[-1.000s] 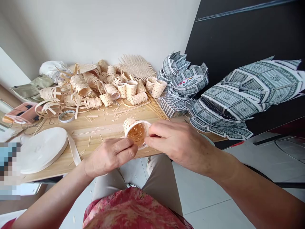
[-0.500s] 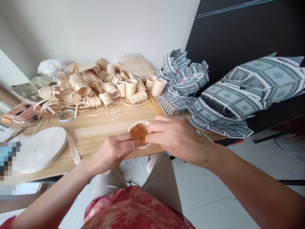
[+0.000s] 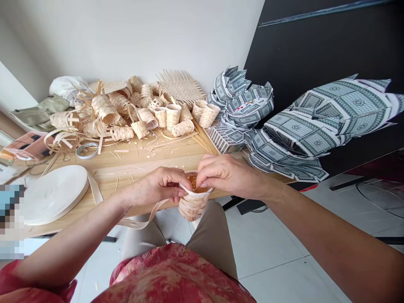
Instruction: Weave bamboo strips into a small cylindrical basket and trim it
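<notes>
A small cup-shaped basket (image 3: 193, 207), woven from pale strips with a white band round its rim, hangs over the table's front edge. Its mouth is tipped partly towards me, showing an orange-brown inside. My left hand (image 3: 160, 185) pinches the rim on the left between thumb and fingers. At the mouth, my right hand (image 3: 221, 173) is closed in a pinch; a thin pale line shows by its fingertips, too small to name. A white ribbon (image 3: 139, 224) loops below my left forearm and rises towards the left hand. Its far end leads to a large flat roll (image 3: 55, 195).
Several woven baskets and strips (image 3: 120, 113) are heaped along the wall. A tape roll (image 3: 87, 150) lies in front, with scraps about. Thin sticks (image 3: 206, 139) lie beside a patterned box (image 3: 225, 141). Folded-card structures (image 3: 303, 122) stand at the right.
The basket has turned more upright, so its woven side now shows. Both hands have shifted, the left one up to the rim, and the ribbon loop below has come into fuller view.
</notes>
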Demonstrator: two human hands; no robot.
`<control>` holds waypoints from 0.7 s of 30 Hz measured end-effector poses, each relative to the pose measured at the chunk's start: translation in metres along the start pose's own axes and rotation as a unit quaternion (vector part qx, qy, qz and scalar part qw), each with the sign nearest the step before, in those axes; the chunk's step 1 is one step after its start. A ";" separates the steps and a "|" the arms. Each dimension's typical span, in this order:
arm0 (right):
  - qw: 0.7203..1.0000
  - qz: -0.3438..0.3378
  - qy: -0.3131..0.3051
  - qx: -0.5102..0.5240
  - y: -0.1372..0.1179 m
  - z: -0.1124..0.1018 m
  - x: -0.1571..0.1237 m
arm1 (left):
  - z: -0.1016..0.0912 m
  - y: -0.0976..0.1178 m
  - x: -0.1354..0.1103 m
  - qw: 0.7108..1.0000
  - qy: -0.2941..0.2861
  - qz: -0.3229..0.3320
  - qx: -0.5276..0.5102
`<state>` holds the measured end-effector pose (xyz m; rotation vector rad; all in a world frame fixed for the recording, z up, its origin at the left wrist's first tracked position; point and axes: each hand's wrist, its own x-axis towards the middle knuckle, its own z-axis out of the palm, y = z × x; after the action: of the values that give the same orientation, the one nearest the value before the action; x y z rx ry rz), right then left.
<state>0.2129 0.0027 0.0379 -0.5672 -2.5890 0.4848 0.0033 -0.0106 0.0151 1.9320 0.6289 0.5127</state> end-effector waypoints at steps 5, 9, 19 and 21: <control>0.999 -0.004 0.015 0.049 0.001 0.007 -0.003 | 0.005 0.003 0.003 0.996 0.026 0.051 0.070; 0.998 0.005 0.030 0.058 -0.001 0.015 -0.001 | 0.008 -0.001 0.006 0.993 0.059 0.062 0.083; 0.990 0.081 -0.049 0.101 0.009 0.006 0.006 | 0.005 -0.004 0.003 0.999 0.038 0.008 -0.038; 0.992 0.057 -0.057 0.099 0.010 0.006 0.009 | 0.005 -0.005 0.003 0.997 0.046 -0.002 -0.057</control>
<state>0.2054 0.0136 0.0315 -0.6365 -2.5833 0.8235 0.0072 -0.0104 0.0089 1.8078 0.6497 0.6248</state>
